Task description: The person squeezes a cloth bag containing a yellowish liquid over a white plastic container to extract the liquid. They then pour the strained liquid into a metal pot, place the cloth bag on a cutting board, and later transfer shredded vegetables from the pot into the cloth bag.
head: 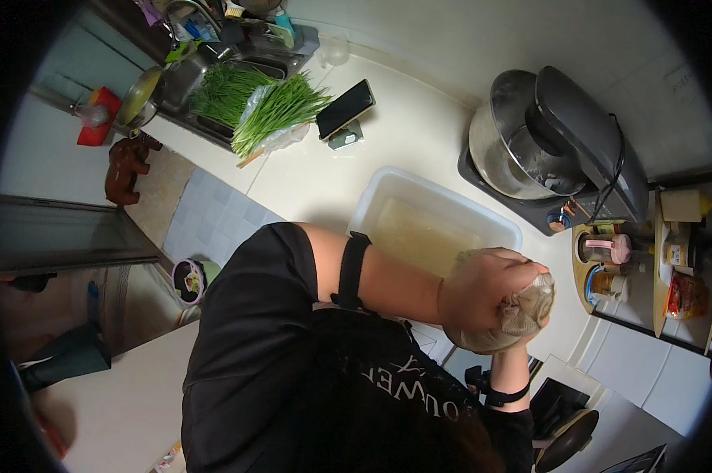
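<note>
My left hand [480, 290] is wrapped around a bunched, pale beige mesh cloth [527, 310], wet-looking and bulging out below the palm. On the cloth's lower right side is my right hand [532, 340], mostly hidden by the cloth and the left hand. Both hands grip it together above the near right corner of a translucent white plastic tub [365, 210]. Cloudy yellowish liquid [418, 230] covers the tub's bottom. A greenish fold of cloth shows beside the left wrist, over the tub. Black straps circle both forearms.
Right of the tub stands a large metal pot [492, 148] with a dark grey appliance [581, 136] leaning over it. A phone [347, 109] rests on a stand. Green stalks [279, 112] lie across the sink [178, 88]. Jars fill a corner shelf [581, 278].
</note>
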Demonstrator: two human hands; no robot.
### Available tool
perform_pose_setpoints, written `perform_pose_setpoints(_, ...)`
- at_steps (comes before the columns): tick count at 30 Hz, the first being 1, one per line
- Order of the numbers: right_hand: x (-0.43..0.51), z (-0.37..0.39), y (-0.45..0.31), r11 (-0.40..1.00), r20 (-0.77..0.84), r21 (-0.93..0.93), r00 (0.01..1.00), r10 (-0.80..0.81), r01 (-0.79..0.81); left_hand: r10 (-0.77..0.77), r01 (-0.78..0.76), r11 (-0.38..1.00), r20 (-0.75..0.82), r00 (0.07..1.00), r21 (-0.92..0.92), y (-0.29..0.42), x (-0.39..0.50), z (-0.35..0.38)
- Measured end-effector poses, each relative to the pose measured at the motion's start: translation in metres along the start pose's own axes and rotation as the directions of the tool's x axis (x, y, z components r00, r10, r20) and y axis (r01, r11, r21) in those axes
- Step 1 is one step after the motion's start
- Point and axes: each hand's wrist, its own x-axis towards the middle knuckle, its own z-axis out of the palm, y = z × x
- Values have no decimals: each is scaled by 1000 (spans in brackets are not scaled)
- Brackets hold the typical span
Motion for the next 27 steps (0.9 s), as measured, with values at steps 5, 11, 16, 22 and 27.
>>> perform_pose_setpoints(5, 5, -3, 16, 773, -79, -631, 997, 16, -63, 45, -44, 999, -50, 998, 21, -19, -7, -2)
perform_pose_setpoints(11, 15, -5, 30, 982, -173, 142, 973, 152, -128, -103, 85, 985, 114, 988, 152, -43, -6, -15)
perform_pose_setpoints(16, 21, -6, 40, 949, -192, 246, 950, 247, -197, -175, 151, 975, 151, 973, 160, -51, -5, -16)
perform_pose_setpoints(22, 20, -9, 44, 930, -203, 318, 945, 258, -186, -205, 170, 970, 205, 957, 175, -57, -6, -14)
perform_pose_setpoints(27, 26, -16, 52, 907, -231, 312, 903, 362, -283, -227, 199, 968, 195, 954, 149, -65, -7, -13)
